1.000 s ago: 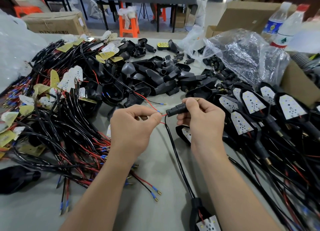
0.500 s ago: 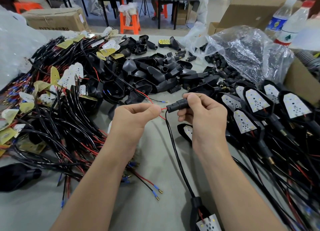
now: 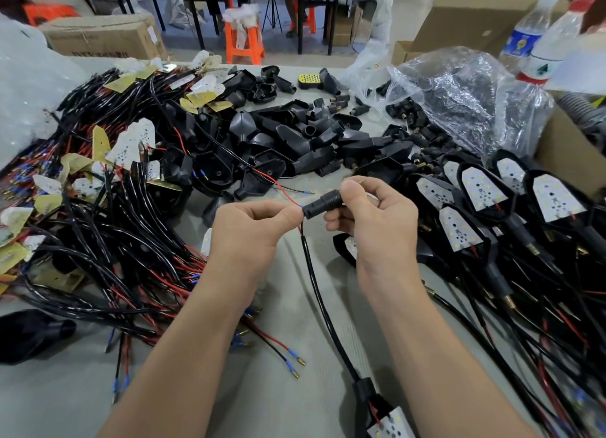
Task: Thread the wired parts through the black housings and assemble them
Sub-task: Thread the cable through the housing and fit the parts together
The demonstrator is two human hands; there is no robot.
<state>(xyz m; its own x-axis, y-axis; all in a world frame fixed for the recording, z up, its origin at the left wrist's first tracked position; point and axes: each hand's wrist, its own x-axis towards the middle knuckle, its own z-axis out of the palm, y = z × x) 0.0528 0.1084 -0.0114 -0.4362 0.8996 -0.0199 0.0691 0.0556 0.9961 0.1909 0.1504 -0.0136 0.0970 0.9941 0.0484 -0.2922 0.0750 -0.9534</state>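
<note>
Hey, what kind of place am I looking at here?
Probably a small assembly workshop for LED lights. The table carries a heap of wired LED boards, a pile of empty black housings and rows of assembled lamps, with cardboard cartons behind.

Both forearms are bare to the frame edge, left hand [image 3: 249, 231] and right hand [image 3: 373, 221] ungloved, without rings.

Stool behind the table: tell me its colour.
Orange; the stool shows clearly at the top of the head view.
</note>
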